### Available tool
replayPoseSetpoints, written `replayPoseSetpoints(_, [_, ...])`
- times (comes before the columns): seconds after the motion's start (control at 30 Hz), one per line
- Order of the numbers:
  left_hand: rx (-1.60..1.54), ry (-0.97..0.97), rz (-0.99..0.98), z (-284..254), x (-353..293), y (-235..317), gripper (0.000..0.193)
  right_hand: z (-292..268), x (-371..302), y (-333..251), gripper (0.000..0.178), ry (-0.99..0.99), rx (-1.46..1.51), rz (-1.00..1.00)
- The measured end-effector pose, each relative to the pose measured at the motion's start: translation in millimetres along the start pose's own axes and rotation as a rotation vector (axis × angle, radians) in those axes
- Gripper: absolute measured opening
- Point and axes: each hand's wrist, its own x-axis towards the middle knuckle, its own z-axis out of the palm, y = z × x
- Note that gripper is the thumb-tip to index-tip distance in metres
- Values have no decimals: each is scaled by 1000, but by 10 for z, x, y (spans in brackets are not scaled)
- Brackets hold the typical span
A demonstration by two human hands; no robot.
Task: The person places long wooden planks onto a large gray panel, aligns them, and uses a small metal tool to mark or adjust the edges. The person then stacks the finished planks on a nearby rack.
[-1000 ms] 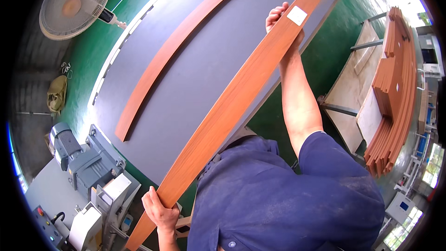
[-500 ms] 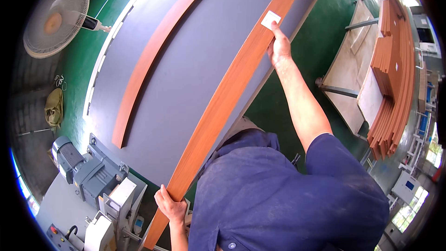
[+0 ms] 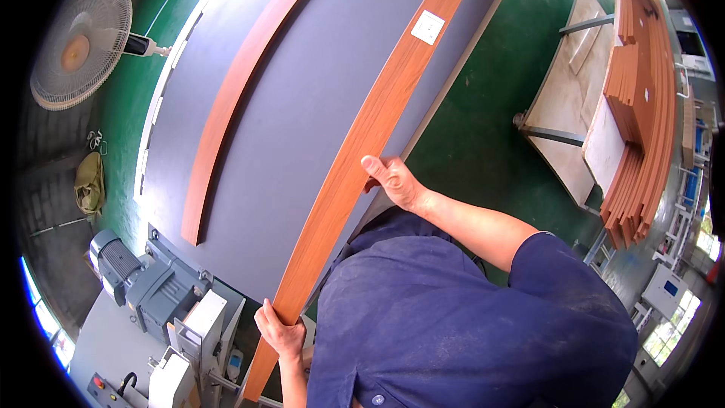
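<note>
A long, narrow wood-grain board point(image 3: 362, 143) runs slantwise along the right side of the grey tabletop point(image 3: 279, 159), its near end jutting past the table. Close to that end, my left hand point(image 3: 281, 330) is wrapped round the board. My right hand point(image 3: 396, 183) grips its right edge near the middle, thumb on top and the other fingers partly hidden at the edge. A white label point(image 3: 427, 27) is on the board's upper face, farther up from my right hand. To the left, a second reddish-brown board point(image 3: 219, 128) lies on the tabletop, touched by neither hand.
A grey motor and gearbox point(image 3: 151, 279) stand at the table's near left corner, with a control panel point(image 3: 106, 389) below. A pedestal fan point(image 3: 79, 45) is at far left. On the right, a cart point(image 3: 555, 132) bears stacked brown boards point(image 3: 649, 98).
My right hand has left the label and come down the board's edge toward me, elbow now bent. My left hand keeps its hold near the board's near end.
</note>
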Motion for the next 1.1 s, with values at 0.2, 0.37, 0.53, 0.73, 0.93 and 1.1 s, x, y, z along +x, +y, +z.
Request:
replayPoseSetpoints(0.2, [-2, 11, 1, 3, -66, -59, 60, -20, -62, -48, 51, -65, -42, 5])
replayPoseSetpoints(0.37, [-17, 1, -3, -2, -61, -71, 60, -60, -75, -89, 51, -136, 6, 13])
replayPoseSetpoints(0.53, [-65, -23, -13, -18, -64, -79, 64, -95, -70, -110, 52, -191, 8, 7])
replayPoseSetpoints(0.73, [-74, -87, -56, -11, -66, -127, 66, -161, -69, -124, 47, -250, -80, 9])
replayPoseSetpoints(0.93, [-139, -187, -75, -54, -16, -146, 67, -167, -108, -148, 37, -193, -185, -22])
replayPoseSetpoints(1.1, [-261, -381, -198, -95, -27, -228, 73, -164, -155, -203, 31, -127, -326, -50])
